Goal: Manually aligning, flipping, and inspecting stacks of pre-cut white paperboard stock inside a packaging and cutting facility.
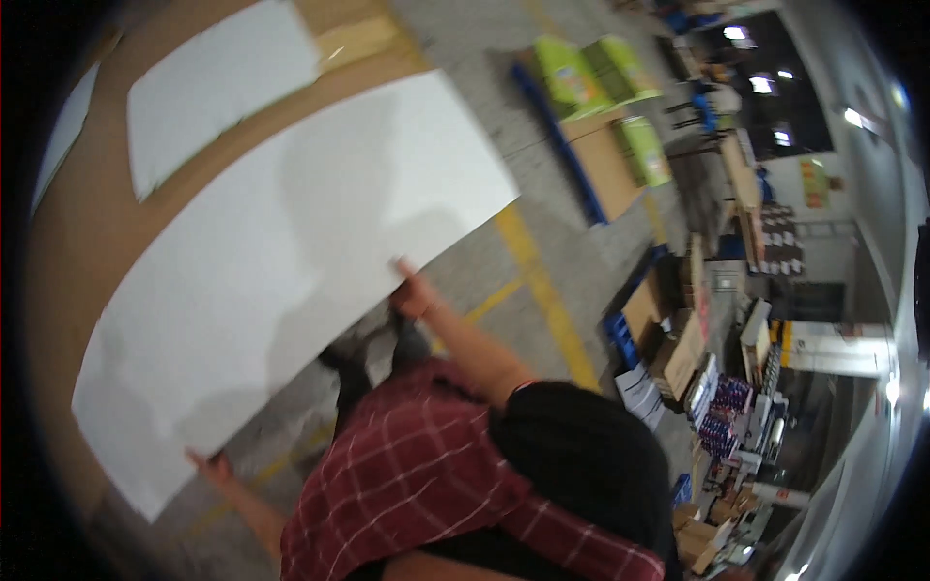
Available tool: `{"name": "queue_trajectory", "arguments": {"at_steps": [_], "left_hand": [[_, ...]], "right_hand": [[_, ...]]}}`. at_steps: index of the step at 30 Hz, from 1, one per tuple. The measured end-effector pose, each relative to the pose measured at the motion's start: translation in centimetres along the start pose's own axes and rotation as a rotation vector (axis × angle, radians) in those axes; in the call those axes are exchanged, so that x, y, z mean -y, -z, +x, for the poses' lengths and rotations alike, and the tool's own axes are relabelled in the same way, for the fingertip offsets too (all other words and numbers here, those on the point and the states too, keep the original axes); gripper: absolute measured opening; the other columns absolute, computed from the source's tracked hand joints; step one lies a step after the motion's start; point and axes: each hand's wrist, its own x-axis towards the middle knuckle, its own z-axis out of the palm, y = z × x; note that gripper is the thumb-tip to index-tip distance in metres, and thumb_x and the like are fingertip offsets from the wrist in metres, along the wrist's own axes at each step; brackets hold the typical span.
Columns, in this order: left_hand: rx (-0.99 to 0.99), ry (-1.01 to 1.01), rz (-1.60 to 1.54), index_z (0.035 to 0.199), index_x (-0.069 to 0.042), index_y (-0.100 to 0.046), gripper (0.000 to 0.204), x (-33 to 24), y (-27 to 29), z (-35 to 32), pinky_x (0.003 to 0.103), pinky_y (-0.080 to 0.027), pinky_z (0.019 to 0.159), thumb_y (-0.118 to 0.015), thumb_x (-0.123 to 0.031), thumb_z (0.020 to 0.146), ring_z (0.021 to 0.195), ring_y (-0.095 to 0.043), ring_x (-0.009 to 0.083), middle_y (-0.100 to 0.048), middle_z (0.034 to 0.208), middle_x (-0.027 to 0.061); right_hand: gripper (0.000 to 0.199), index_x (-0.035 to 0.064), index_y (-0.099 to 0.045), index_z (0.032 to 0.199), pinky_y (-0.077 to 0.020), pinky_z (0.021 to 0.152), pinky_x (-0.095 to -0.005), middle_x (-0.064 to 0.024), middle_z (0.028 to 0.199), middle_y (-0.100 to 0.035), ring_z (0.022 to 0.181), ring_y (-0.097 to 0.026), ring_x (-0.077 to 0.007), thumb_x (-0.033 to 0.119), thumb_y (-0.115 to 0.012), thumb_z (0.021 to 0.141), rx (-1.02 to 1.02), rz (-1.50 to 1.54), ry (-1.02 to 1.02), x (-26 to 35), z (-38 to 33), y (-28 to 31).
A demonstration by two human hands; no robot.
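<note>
A large white sheet or board [291, 252] stretches in front of me, with faint shadows across it. My left hand [213, 470] grips its near edge towards the lower left corner, thumb on top and fingers mostly hidden beneath. Farther right along the same edge, my right hand [414, 294] is closed on the sheet in the same way. Beyond it lies another white sheet [223, 87] on a brown cardboard-like surface [174, 218]. Part of a third white sheet [66, 136] shows at the far left.
Yellow lines [542, 281] mark the grey concrete floor. To the right, green packages [572, 77] and cardboard sit on a blue pallet [562, 145]. Another blue pallet [620, 339] carries cardboard boxes [678, 353]. Stacked goods and worktables stand farther off.
</note>
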Motion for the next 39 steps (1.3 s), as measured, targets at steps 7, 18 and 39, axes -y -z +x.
{"name": "queue_trajectory", "arguments": {"at_steps": [7, 18, 39], "left_hand": [[-0.215, 0.384, -0.678, 0.117, -0.004, -0.033, 0.053, -2.4, -5.8, -0.1, 0.034, -0.032, 0.087, -0.052, -0.031, 0.076, 0.102, -0.040, 0.0211, -0.040, 0.115, 0.0082], [-0.323, 0.401, -0.706, 0.110, -0.003, -0.040, 0.046, -6.8, -10.1, -0.5, 0.037, -0.034, 0.085, -0.056, -0.026, 0.074, 0.098, -0.043, 0.0226, -0.045, 0.110, 0.0083], [-0.179, 0.389, -0.881, 0.105, -0.003, -0.041, 0.036, -8.7, -15.4, -0.8, 0.039, -0.040, 0.079, -0.051, -0.023, 0.077, 0.093, -0.046, 0.0233, -0.048, 0.101, 0.0094]], "right_hand": [[0.039, 0.0075, -0.043, 0.106, -0.0368, 0.082, -0.0356, -0.0048, 0.106, -0.047, 0.098, -0.044, -0.0197, 0.028, -0.053, 0.075, -0.043, -0.126, 0.099, 0.4, -2.9, 0.3], [0.027, 0.0040, -0.050, 0.094, -0.0425, 0.072, -0.0329, -0.0052, 0.092, -0.054, 0.083, -0.052, -0.0182, 0.016, -0.058, 0.071, -0.105, -0.092, 0.186, 1.4, -1.7, -1.3], [0.031, 0.0061, -0.046, 0.104, -0.0369, 0.085, -0.0350, -0.0073, 0.105, -0.049, 0.098, -0.045, -0.0204, 0.018, -0.049, 0.076, -0.046, -0.182, 0.264, 3.4, -3.8, -0.7]]}}
